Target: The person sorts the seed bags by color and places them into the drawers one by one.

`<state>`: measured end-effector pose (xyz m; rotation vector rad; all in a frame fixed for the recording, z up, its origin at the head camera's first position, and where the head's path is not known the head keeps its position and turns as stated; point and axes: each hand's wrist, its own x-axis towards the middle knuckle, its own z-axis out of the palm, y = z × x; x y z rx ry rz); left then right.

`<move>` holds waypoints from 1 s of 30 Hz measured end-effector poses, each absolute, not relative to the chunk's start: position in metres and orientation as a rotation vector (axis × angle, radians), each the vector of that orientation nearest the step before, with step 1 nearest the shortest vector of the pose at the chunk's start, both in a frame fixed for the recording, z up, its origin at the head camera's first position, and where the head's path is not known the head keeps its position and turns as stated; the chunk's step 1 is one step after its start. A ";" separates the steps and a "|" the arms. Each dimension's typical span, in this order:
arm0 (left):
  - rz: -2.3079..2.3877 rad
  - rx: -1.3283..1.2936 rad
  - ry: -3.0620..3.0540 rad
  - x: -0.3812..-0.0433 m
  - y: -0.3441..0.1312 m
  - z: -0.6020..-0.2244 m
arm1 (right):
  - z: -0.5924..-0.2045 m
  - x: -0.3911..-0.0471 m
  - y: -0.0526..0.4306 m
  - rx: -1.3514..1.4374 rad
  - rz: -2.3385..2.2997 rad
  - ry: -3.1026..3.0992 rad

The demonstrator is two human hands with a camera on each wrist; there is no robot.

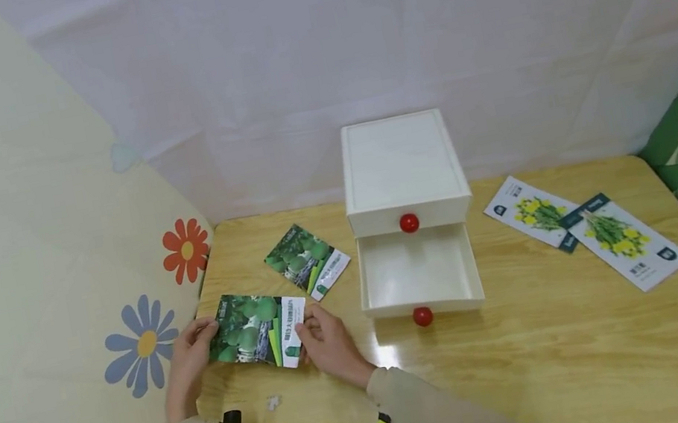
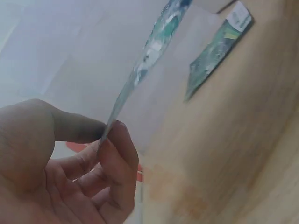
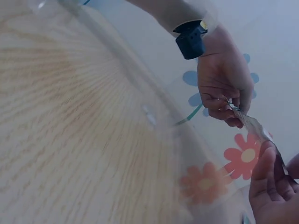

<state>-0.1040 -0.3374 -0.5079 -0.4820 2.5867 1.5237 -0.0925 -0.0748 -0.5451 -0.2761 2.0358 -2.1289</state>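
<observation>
Both hands hold a green seed packet (image 1: 251, 329) with round green fruits and a white end strip, raised over the left part of the table. At its left edge, my left hand (image 1: 189, 363) pinches it between thumb and fingers; the left wrist view shows the packet (image 2: 149, 53) nearly edge-on. My right hand (image 1: 335, 344) grips the white end, thumb on the front face. In the right wrist view, the thin packet (image 3: 254, 127) spans the two hands. A matching green packet (image 1: 306, 259) lies on the table just behind.
A white drawer box (image 1: 401, 162) with red knobs stands at the back middle; its lower drawer (image 1: 417, 269) is pulled out, with nothing inside. Two yellow-flower packets (image 1: 633, 243) overlap at right. A small white scrap (image 1: 273, 402) lies near the front. Cloth hangs behind.
</observation>
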 end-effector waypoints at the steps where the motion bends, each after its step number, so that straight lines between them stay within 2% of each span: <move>1: 1.536 -0.479 2.587 -0.101 -0.339 -0.505 | -0.543 -0.091 -0.075 -0.280 -2.131 2.029; 13: 1.599 -0.384 2.593 -0.083 -0.349 -0.470 | -0.512 -0.080 -0.066 -0.427 -2.146 2.014; 22: 1.914 -0.334 2.527 -0.072 -0.332 -0.454 | -0.491 -0.066 -0.054 -0.471 -2.203 1.985; 30: 1.899 -0.256 2.559 -0.067 -0.319 -0.442 | -0.476 -0.060 -0.037 -0.494 -2.224 1.988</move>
